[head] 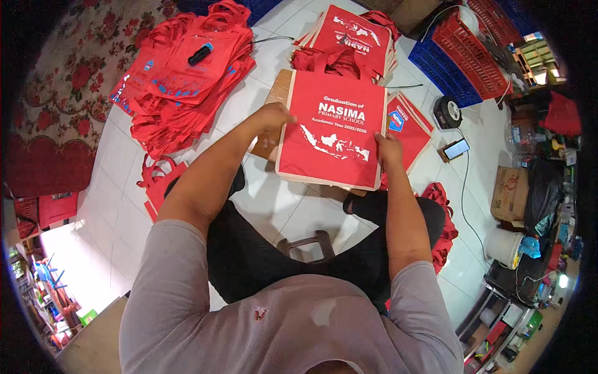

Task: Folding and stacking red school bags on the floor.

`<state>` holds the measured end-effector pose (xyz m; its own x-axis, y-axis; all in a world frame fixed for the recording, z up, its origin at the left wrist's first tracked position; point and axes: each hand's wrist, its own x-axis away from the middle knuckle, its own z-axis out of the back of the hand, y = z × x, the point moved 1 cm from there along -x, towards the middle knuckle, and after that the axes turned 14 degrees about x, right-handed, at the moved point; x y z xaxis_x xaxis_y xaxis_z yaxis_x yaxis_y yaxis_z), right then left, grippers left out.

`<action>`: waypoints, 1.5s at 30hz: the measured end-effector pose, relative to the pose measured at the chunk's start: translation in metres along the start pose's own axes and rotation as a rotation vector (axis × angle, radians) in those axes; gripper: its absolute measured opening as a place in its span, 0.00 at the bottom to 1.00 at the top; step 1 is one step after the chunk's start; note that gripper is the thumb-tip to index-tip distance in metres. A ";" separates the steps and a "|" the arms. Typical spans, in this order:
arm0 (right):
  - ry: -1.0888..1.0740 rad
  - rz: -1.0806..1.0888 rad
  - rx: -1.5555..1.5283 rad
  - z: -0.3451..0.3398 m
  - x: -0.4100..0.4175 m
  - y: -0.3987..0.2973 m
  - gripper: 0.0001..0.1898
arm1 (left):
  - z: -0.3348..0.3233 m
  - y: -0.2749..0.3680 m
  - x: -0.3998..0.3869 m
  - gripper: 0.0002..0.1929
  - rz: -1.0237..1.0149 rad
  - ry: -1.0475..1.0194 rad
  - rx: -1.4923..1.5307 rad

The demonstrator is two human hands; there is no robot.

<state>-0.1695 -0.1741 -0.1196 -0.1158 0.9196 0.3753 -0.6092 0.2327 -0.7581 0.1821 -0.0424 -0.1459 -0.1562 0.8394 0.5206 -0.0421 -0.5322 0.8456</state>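
A red fabric tote bag (327,163) with cream edging, white lettering and a white map print lies before me on top of other bags. My left hand (273,117) pinches its upper left edge, slightly blurred at the fingertips. My right hand (390,148) grips its right edge, thumb on top and fingers hidden behind. Under the bags, a brown wooden surface (278,91) shows at the left. Red handles (331,63) bunch just beyond the bag's far edge. Beside my right hand lie more red bags (411,135) with a blue emblem.
A tall heap of red bags (187,93) stands at the left, a black marker-like object (200,55) on it. Another bag stack (355,35) lies ahead. At the right are plastic crates (448,70), a black tape-like reel (447,112), a propped phone (456,149) and a cable (464,187).
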 end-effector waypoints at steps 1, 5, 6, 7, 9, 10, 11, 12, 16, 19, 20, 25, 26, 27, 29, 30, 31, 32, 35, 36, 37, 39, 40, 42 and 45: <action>-0.008 -0.011 0.021 0.000 0.000 0.000 0.16 | -0.005 0.001 0.003 0.21 -0.081 0.017 -0.340; 0.009 0.062 -0.043 0.002 0.003 -0.007 0.13 | -0.012 0.010 0.021 0.30 -0.155 0.013 -0.661; 0.008 0.067 -0.040 0.006 0.003 -0.014 0.13 | -0.014 0.013 0.025 0.30 -0.164 0.011 -0.663; 0.066 0.158 0.044 0.011 0.002 -0.024 0.15 | -0.014 0.015 0.028 0.33 -0.122 0.025 -0.656; 0.144 0.242 0.123 0.030 0.007 -0.045 0.16 | -0.016 0.020 0.030 0.36 -0.094 0.027 -0.660; 0.220 0.271 0.298 0.054 0.008 -0.058 0.16 | -0.016 0.020 0.030 0.36 -0.093 0.034 -0.664; 0.304 0.326 0.464 0.078 0.012 -0.071 0.17 | -0.017 0.020 0.029 0.37 -0.095 0.034 -0.666; 0.381 0.341 0.512 0.102 0.018 -0.081 0.17 | -0.019 0.020 0.028 0.37 -0.096 0.030 -0.673; 0.604 0.347 0.485 0.207 0.049 -0.094 0.16 | -0.021 0.018 0.022 0.37 -0.122 0.011 -0.696; 0.717 0.315 0.399 0.280 0.080 -0.075 0.13 | -0.025 0.023 0.019 0.35 -0.148 0.019 -0.794; 0.726 0.438 0.351 0.301 0.098 -0.064 0.13 | -0.026 0.025 0.019 0.35 -0.061 0.039 -0.724; 0.890 0.197 0.545 0.385 0.195 0.015 0.13 | -0.028 0.025 0.015 0.31 -0.022 0.063 -0.762; 0.887 0.110 0.539 0.398 0.219 0.034 0.13 | -0.027 0.023 0.011 0.30 -0.043 0.039 -0.758; 0.915 0.062 0.554 0.408 0.245 0.054 0.13 | -0.026 0.017 0.008 0.28 -0.075 0.058 -0.776; 0.941 0.036 0.452 0.421 0.299 0.099 0.12 | -0.021 0.003 0.002 0.24 -0.073 -0.006 -0.800; 0.925 -0.012 0.547 0.429 0.329 0.120 0.11 | -0.018 -0.004 -0.002 0.22 -0.120 0.009 -0.789; 0.917 -0.099 0.452 0.434 0.354 0.142 0.10 | -0.015 -0.011 -0.004 0.21 -0.259 0.029 -0.783; 0.913 -0.142 0.468 0.439 0.382 0.162 0.10 | -0.011 -0.020 -0.004 0.22 -0.202 0.053 -0.616; 0.926 -0.300 0.489 0.438 0.461 0.220 0.10 | -0.001 -0.045 0.000 0.23 -0.121 0.042 -0.731; 0.927 -0.359 0.493 0.441 0.478 0.234 0.11 | 0.003 -0.048 -0.002 0.23 -0.087 0.014 -0.646; 0.927 -0.394 0.496 0.444 0.494 0.245 0.11 | 0.004 -0.049 -0.008 0.23 -0.094 -0.005 -0.662; 1.000 -0.603 0.612 0.451 0.517 0.261 0.12 | 0.009 -0.047 -0.016 0.23 -0.159 -0.009 -0.718; 0.961 -0.563 0.634 0.457 0.513 0.266 0.12 | 0.006 -0.045 -0.028 0.24 -0.071 -0.041 -0.683; 1.032 -0.679 0.750 0.464 0.514 0.268 0.13 | 0.003 -0.041 -0.039 0.24 -0.094 -0.074 -0.698; 1.096 -0.759 0.902 0.439 0.533 0.269 0.12 | 0.000 -0.035 -0.038 0.25 -0.129 -0.067 -0.838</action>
<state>-0.7393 0.2396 0.1104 0.7614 0.5491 -0.3445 -0.5479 0.8292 0.1107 0.1894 -0.0556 -0.1955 -0.0425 0.8897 0.4545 -0.7764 -0.3157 0.5455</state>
